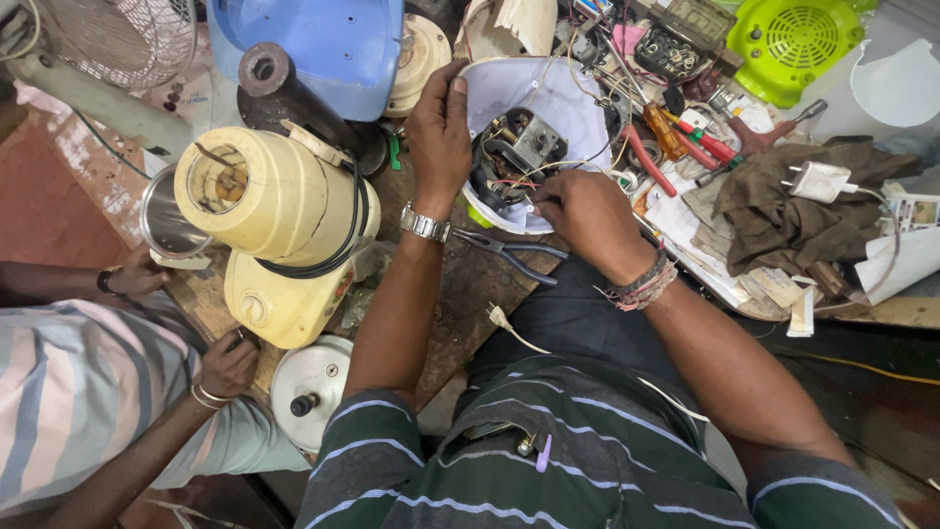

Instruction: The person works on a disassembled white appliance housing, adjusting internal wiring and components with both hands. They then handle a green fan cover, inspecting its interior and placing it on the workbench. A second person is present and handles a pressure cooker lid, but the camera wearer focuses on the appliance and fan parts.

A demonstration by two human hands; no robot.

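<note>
An opened white appliance housing (548, 98) lies on the workbench with its motor and wires (514, 157) showing inside. My left hand (439, 132) grips its left rim, thumb on the top edge. At the lower right rim rests my right hand (586, 214), fingers closed and reaching in among the wires; what the fingertips pinch is hidden. Grey-handled pliers (509, 252) lie on the bench between my wrists.
A cream mixer-grinder (279, 220) with a steel jar (162, 220) stands to the left, where another person's hands (227, 364) rest. Screwdrivers (685, 142), a brown cloth (798, 211), a white plug adapter (821, 181), a blue housing (318, 44) and a green fan cover (798, 44) crowd the bench.
</note>
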